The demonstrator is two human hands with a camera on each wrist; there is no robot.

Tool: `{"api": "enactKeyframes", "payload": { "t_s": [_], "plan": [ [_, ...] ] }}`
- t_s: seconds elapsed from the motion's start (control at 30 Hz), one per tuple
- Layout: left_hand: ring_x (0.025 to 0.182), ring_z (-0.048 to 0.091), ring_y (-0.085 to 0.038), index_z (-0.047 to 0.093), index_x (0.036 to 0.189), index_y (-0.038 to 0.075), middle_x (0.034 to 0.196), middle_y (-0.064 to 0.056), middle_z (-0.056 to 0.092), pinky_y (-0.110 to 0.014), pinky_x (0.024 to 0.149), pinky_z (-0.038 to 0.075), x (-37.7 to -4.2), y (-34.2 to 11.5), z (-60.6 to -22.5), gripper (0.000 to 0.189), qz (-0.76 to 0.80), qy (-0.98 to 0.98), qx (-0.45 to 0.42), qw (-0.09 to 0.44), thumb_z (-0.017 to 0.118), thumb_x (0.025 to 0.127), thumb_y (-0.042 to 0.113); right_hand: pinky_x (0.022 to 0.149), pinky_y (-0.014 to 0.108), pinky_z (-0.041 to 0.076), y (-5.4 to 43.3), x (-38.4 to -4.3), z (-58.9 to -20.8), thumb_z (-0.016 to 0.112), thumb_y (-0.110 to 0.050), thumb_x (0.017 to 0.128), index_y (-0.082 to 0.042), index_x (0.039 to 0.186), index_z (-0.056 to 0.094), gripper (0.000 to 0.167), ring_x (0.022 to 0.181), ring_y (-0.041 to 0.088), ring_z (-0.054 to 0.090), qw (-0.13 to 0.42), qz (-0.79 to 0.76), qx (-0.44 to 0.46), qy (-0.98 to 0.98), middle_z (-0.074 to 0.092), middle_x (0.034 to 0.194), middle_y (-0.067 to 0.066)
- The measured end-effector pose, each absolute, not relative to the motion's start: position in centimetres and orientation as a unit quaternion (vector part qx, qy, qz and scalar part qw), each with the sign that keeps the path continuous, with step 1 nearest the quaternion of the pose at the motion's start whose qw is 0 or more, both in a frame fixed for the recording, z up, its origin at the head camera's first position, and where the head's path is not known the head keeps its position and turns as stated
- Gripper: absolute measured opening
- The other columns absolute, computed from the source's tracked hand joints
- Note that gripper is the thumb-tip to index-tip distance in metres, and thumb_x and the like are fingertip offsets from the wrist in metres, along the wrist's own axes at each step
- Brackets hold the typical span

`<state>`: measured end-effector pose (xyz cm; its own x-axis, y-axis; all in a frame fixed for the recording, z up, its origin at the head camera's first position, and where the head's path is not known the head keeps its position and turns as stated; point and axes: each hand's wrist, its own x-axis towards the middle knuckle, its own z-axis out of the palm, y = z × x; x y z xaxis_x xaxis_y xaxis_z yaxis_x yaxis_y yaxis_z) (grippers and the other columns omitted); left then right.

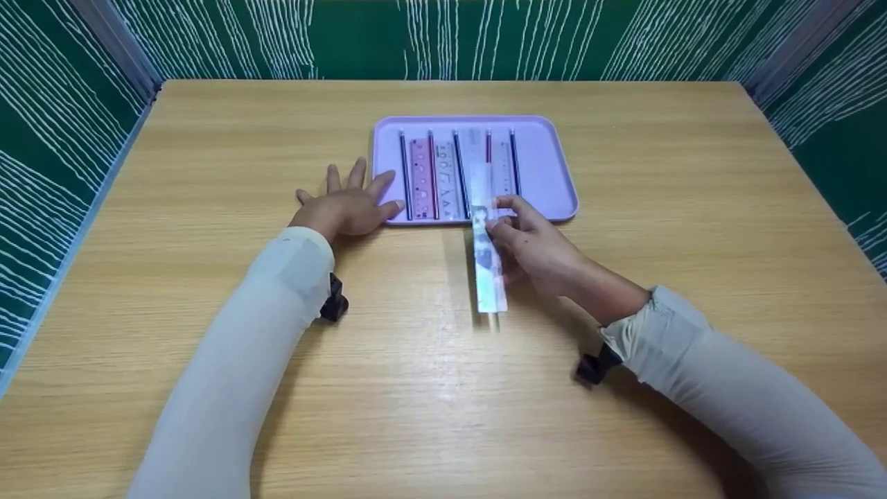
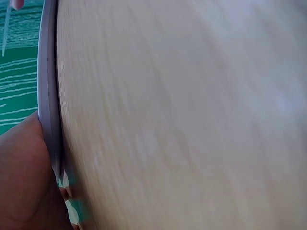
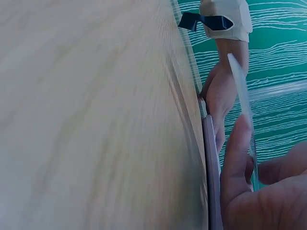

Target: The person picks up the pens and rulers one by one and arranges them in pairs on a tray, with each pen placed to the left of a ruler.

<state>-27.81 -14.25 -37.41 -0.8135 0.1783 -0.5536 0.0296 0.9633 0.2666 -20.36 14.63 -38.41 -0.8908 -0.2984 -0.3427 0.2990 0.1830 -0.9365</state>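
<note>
My right hand (image 1: 530, 239) pinches a clear, shiny ruler (image 1: 487, 256) between thumb and fingers, lifted over the front rim of a lilac tray (image 1: 544, 166). In the right wrist view that ruler (image 3: 242, 93) stands up from the fingers, seen nearly edge-on. Spread fingers of my left hand (image 1: 346, 208) reach the tray's front left corner, the thumb over its rim. Inside the tray lie a pink ruler (image 1: 419, 173), a clear stencil ruler (image 1: 447, 180) and another clear ruler (image 1: 505, 159), with several dark and red pencils (image 1: 513, 156) between them. The held ruler partly covers this row.
A wooden table (image 1: 388, 388) carries the tray near its far side. Green walls with white streaks (image 1: 360, 41) stand round the back and sides. Dark wrist cameras (image 1: 334, 299) hang under both light sleeves, close to the tabletop.
</note>
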Motion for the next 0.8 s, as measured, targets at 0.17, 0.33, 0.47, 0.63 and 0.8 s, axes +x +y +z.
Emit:
{"api": "enactKeyframes", "payload": {
  "t_s": [0.17, 0.33, 0.47, 0.63, 0.8],
  "plan": [
    [0.151, -0.032, -0.045, -0.01, 0.158, 0.053, 0.168, 0.002, -0.03, -0.087, 0.103, -0.015, -27.8, -14.3, -37.4, 0.074, 0.124, 0.945, 0.057, 0.298, 0.026, 0.098, 0.077, 0.062, 0.025, 0.043, 15.4, -20.4, -38.0, 0.049, -0.006, 0.102, -0.02, 0.145, 0.033, 0.048, 0.074, 0.016, 0.05, 0.242, -0.646, 0.008, 0.724, 0.048, 0.101, 0.003],
    [0.15, -0.032, -0.045, -0.01, 0.158, 0.053, 0.168, 0.001, -0.031, -0.087, 0.103, -0.015, -27.8, -14.2, -37.4, 0.074, 0.122, 0.945, 0.06, 0.298, 0.025, 0.098, 0.076, 0.062, 0.025, 0.049, 16.6, -20.6, -37.9, 0.058, 0.004, 0.094, -0.024, 0.146, 0.026, 0.067, 0.076, 0.016, 0.057, 0.249, -0.653, -0.02, 0.715, 0.051, 0.111, 0.006],
    [0.15, -0.031, -0.046, -0.011, 0.158, 0.052, 0.168, 0.0, -0.031, -0.087, 0.104, -0.015, -27.8, -14.1, -37.4, 0.074, 0.117, 0.946, 0.061, 0.295, 0.025, 0.098, 0.077, 0.063, 0.029, 0.058, 17.3, -20.8, -37.8, 0.058, 0.003, 0.096, -0.025, 0.146, 0.026, 0.065, 0.081, 0.019, 0.065, 0.243, -0.663, -0.032, 0.707, 0.056, 0.111, 0.009],
    [0.15, -0.032, -0.045, -0.011, 0.158, 0.052, 0.168, 0.001, -0.03, -0.087, 0.104, -0.015, -27.8, -14.1, -37.5, 0.074, 0.118, 0.946, 0.055, 0.296, 0.025, 0.098, 0.077, 0.065, 0.034, 0.061, 18.1, -21.2, -37.7, 0.06, 0.003, 0.097, -0.026, 0.145, 0.028, 0.064, 0.087, 0.023, 0.067, 0.225, -0.666, -0.024, 0.711, 0.059, 0.111, 0.01],
    [0.15, -0.032, -0.045, -0.011, 0.158, 0.053, 0.168, 0.001, -0.03, -0.087, 0.104, -0.016, -27.8, -14.2, -37.5, 0.074, 0.122, 0.945, 0.052, 0.299, 0.025, 0.098, 0.077, 0.061, 0.031, 0.058, 18.8, -21.8, -37.7, 0.061, 0.004, 0.096, -0.029, 0.143, 0.033, 0.064, 0.085, 0.021, 0.066, 0.205, -0.662, -0.001, 0.721, 0.06, 0.112, 0.009]
  ]
}}
